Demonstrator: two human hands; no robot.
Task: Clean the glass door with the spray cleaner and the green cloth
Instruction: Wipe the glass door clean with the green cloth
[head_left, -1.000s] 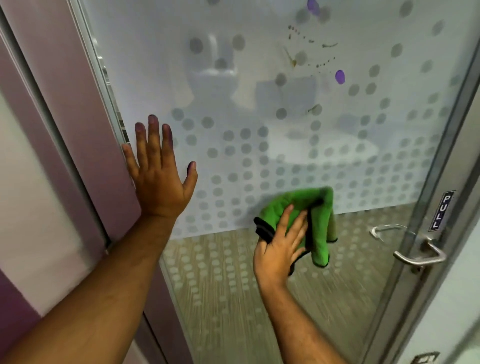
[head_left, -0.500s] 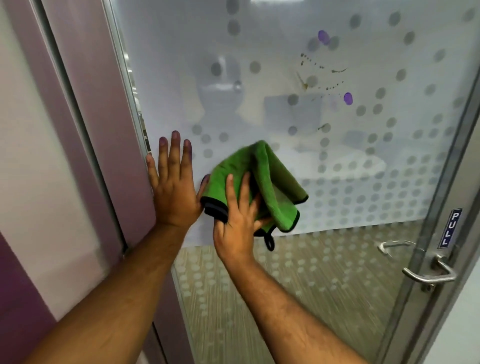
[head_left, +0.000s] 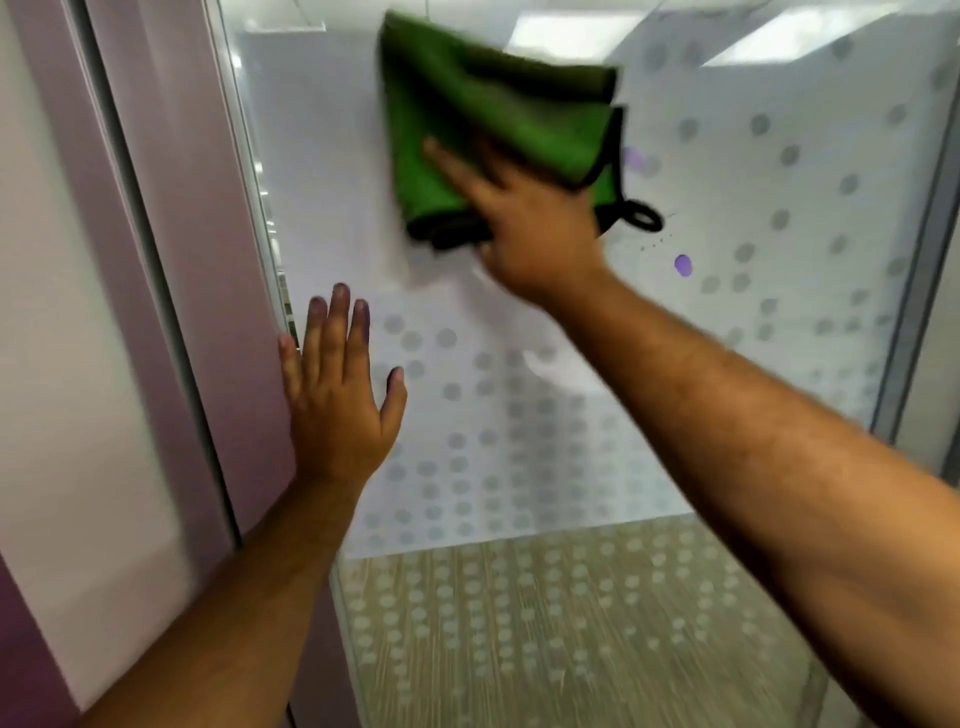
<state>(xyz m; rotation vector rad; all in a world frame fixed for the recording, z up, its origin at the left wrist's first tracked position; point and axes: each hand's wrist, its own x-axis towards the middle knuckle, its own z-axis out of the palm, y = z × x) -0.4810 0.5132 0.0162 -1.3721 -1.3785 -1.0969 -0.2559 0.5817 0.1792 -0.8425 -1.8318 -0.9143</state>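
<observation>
The glass door (head_left: 753, 364) with frosted dots fills the view. My right hand (head_left: 530, 228) presses a folded green cloth (head_left: 488, 114) with black edging flat against the upper middle of the glass. A black loop (head_left: 641, 217) hangs off the cloth's lower right corner. My left hand (head_left: 337, 395) lies flat on the glass near its left edge, fingers spread, holding nothing. Purple smudges (head_left: 683, 265) and small dark specks sit on the glass just right of the cloth. No spray cleaner is in view.
A mauve door frame (head_left: 176, 260) and a white wall panel (head_left: 67, 415) stand to the left. A grey metal frame strip (head_left: 919, 270) bounds the glass on the right. Through the lower glass a striped floor (head_left: 571, 623) shows.
My right hand has swept the cloth from low on the glass up and to the right, to high on the pane. The left hand stays pressed near the left edge. The view has tilted upward.
</observation>
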